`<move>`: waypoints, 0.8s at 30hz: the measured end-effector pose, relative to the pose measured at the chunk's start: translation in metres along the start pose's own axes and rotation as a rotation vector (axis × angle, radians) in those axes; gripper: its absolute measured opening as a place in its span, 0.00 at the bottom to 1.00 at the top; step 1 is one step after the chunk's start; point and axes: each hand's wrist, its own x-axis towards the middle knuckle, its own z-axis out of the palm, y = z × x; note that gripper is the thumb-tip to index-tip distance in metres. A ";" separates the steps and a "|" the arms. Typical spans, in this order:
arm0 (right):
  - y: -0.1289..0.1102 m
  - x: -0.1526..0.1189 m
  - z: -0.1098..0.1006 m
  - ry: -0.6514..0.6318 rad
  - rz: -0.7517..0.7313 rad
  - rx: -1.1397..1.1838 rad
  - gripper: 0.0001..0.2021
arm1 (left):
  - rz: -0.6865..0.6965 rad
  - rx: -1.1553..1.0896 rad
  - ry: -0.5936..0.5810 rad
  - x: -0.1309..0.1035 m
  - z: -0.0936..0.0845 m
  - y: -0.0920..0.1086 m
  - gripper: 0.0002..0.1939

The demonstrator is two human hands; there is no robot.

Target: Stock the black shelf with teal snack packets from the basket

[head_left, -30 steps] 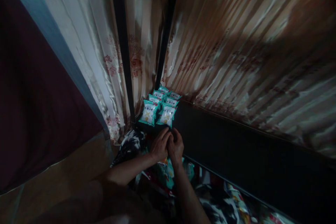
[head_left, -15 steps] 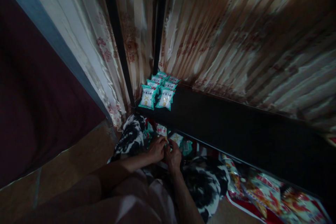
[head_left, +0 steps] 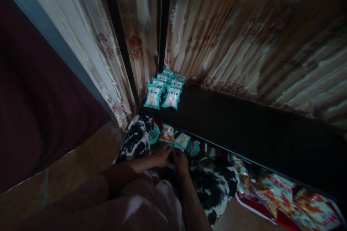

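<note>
Left hand (head_left: 162, 156) nearly meets right hand (head_left: 180, 159), lower centre.
Their fingers curl narrowly; whether they hold anything, I cannot tell. Teal packets (head_left: 171, 97) overlap in two mid-frame columns, probably so each front shows.

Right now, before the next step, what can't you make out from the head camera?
All in the head view:
Whether the left hand or right hand has a grip on anything: hidden by the hands themselves and deep shadow.
Lower parts of the back packets: hidden by the front packets.
The shelf's right end: cut off by the right edge.
Fine print on the front packets: too small and blurred.
</note>
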 end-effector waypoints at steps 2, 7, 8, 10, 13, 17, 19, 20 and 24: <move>0.000 0.001 -0.002 0.000 0.020 0.025 0.21 | -0.016 0.004 0.028 0.002 0.002 -0.002 0.32; -0.002 0.000 -0.007 0.039 0.020 0.109 0.23 | -0.022 -0.028 0.137 0.005 -0.001 -0.008 0.27; -0.003 0.000 -0.008 0.051 0.016 0.127 0.24 | -0.019 -0.042 0.159 0.005 -0.002 -0.008 0.25; -0.007 0.000 -0.011 0.073 0.012 0.157 0.26 | -0.014 -0.069 0.203 0.005 -0.007 -0.009 0.22; -0.012 0.000 -0.013 0.094 0.008 0.197 0.28 | 0.019 -0.096 0.260 0.006 -0.016 -0.010 0.18; -0.013 0.001 -0.012 0.165 -0.023 0.314 0.28 | 0.031 -0.131 0.292 0.009 -0.026 -0.007 0.14; -0.012 0.002 -0.010 0.222 -0.043 0.349 0.28 | 0.006 -0.150 0.304 0.010 -0.029 -0.005 0.13; -0.011 0.003 -0.010 0.243 -0.052 0.355 0.28 | -0.005 -0.157 0.310 0.011 -0.030 -0.004 0.13; -0.010 0.003 -0.012 0.269 -0.093 0.367 0.26 | -0.033 -0.192 0.335 0.011 -0.034 0.001 0.13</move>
